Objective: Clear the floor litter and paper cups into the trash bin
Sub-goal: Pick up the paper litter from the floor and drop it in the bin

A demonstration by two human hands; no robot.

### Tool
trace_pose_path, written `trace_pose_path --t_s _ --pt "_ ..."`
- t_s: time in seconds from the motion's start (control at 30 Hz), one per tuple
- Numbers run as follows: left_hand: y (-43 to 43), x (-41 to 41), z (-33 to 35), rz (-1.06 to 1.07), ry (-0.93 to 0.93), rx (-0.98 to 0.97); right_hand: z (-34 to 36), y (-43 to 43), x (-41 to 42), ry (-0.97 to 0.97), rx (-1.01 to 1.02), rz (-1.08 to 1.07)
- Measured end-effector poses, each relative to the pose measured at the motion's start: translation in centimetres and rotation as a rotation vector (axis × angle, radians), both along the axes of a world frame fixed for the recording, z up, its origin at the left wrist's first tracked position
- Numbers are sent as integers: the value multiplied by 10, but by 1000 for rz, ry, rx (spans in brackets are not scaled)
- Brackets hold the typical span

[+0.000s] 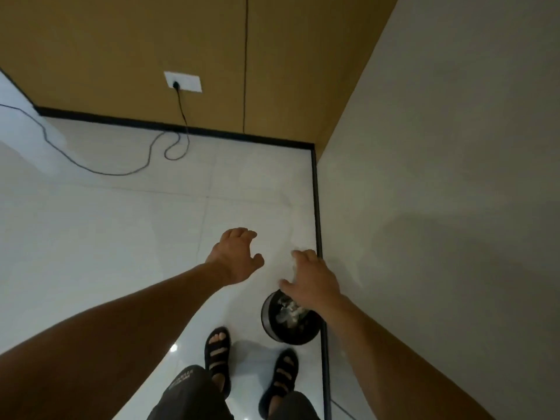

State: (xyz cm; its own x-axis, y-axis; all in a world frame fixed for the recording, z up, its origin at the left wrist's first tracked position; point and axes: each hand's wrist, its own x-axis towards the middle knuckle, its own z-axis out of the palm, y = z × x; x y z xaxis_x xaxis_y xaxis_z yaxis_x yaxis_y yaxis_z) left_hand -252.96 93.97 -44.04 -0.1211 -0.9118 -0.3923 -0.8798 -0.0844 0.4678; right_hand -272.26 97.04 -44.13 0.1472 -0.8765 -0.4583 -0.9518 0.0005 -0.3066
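A round black trash bin [272,331] stands on the white tiled floor beside the right wall, just ahead of my feet. Pale crumpled litter [291,312] lies inside it. My right hand [312,277] hovers over the bin's far rim with its fingers spread and nothing in it. My left hand [236,256] is stretched out to the left of the bin, fingers apart and curled, holding nothing. No paper cup or loose litter shows on the floor in view.
A black cable [145,159] runs from a white wall socket [182,81] and loops across the floor at the far left. A brown panelled wall closes the far side, a grey wall the right. My feet in black sandals [216,356] stand at the bottom.
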Motion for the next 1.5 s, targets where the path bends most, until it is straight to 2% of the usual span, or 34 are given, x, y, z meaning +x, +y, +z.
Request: trace_pose_path --t_s 0.17,0.3,0.4,0.57,0.8,1.1,1.33,1.5 --pt "36 69 67 202 -54 -87 68 -13 57 21 -104 230" --pt "97 108 98 402 -75 -146 98 2 102 23 -146 410" --pt "159 132 109 514 -104 -155 109 34 142 17 -160 553" --pt "292 178 121 817 -95 -155 124 119 226 23 -178 857" --pt "536 253 125 1312 -99 -168 146 308 369 -10 -252 1278" --pt "887 284 136 1828 -128 -71 139 632 498 -133 -178 1753" --pt "1048 278 132 2109 -100 -60 129 817 561 -118 -141 2046" --pt "1149 303 127 2256 -89 -36 120 934 627 -93 -167 2237"
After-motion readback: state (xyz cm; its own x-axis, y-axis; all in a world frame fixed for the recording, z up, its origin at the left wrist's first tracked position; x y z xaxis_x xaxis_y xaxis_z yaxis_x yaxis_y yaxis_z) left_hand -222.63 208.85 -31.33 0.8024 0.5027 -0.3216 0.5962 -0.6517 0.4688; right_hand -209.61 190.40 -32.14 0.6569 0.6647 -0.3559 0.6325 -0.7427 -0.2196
